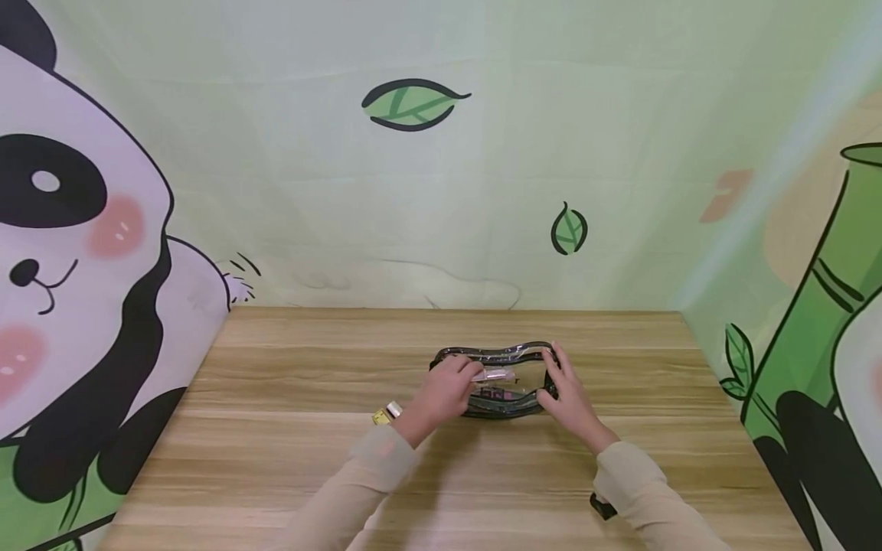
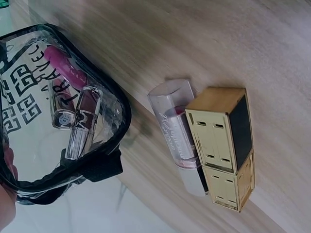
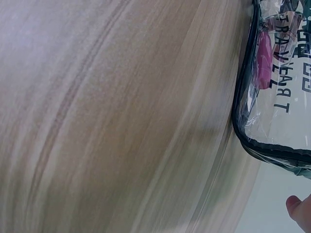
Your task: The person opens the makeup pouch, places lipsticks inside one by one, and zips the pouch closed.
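Note:
A clear cosmetic bag with black trim point(image 1: 506, 413) lies on the table with its top spread apart. My left hand point(image 1: 451, 386) is over its left part, pinching a slim, clear pinkish cosmetic tube point(image 1: 496, 374) at the opening. At the bag's right end, my right hand point(image 1: 568, 390) spreads its thumb and fingers across the opening, touching both rims. Through the clear wall show a bright pink tube point(image 2: 65, 67) and lipsticks with shiny silver parts point(image 2: 83, 121). Only the right thumb point(image 3: 299, 211) shows in the right wrist view, below the bag's corner.
Left of the bag, beside my left wrist, a gold square lipstick case point(image 2: 221, 145) lies against a clear-capped lipstick point(image 2: 177, 133) on the wooden table point(image 1: 310, 344). A small black object point(image 1: 602, 506) sits at my right sleeve. A printed cloth backdrop point(image 1: 310, 191) stands behind.

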### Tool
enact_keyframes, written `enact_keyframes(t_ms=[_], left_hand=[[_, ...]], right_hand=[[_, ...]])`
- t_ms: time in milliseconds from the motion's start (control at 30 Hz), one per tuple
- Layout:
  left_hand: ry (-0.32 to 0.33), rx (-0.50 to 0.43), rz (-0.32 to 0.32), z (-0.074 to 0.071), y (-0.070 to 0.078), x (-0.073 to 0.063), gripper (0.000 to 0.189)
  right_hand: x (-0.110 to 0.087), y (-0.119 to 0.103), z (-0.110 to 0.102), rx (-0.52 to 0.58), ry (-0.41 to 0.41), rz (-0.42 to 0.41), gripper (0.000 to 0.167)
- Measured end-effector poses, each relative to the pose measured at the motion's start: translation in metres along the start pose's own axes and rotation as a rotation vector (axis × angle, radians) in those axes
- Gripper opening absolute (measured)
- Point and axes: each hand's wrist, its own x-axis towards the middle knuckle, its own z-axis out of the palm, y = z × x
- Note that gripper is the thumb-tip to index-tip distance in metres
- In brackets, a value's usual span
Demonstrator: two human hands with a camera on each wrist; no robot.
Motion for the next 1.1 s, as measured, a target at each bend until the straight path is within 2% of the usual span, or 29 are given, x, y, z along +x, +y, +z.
enact_keyframes(t_ms=[267,433,667,1100], left_hand=[[0.032,0.038,0.007,0.003,0.003,0.001,0.021],[-0.024,0.089,-0.016,0.007,0.004,0.003,0.022],[-0.111,0.107,-0.072,0.003,0.010,0.004,0.023],[-0.099,0.150,-0.063,0.005,0.011,0.003,0.024]], right_hand=[[-0.001,-0.001,0.000,-0.008,0.004,-0.006,0.071],[-0.001,0.000,0.001,-0.018,0.004,-0.005,0.071],[-0.001,-0.002,0.000,-0.021,0.002,-0.011,0.071],[-0.001,-0.004,0.000,-0.036,0.003,-0.003,0.071]])
